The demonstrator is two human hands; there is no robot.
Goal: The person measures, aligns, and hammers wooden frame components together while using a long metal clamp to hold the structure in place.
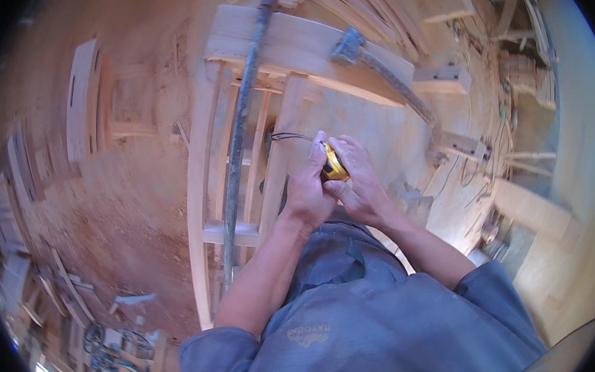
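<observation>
1. Tape measure: the yellow-and-black tape measure point(334, 165) is located between the two hands, in front of the torso. A dark cord loop point(288, 136) extends to its left.
2. Left hand: the left hand point(308, 187) is closed around the left side of the case, with its thumb directed away from the body along that side.
3. Right hand: the right hand point(361, 181) is curled over the right side, thumb below the case; both hands grip the case together.
4. Frame: a slatted wooden frame point(200, 173) stands to the left of the hands, crossed lengthwise by a long metal bar point(240, 124).
5. Board: a wide pale board point(293, 36) is positioned at the frame's far end. A hammer point(348, 47) rests on it, handle angled toward the right.
6. Surroundings: wooden strips point(367, 5) lie beyond the board; a slotted timber point(83, 98) is at far left.
</observation>
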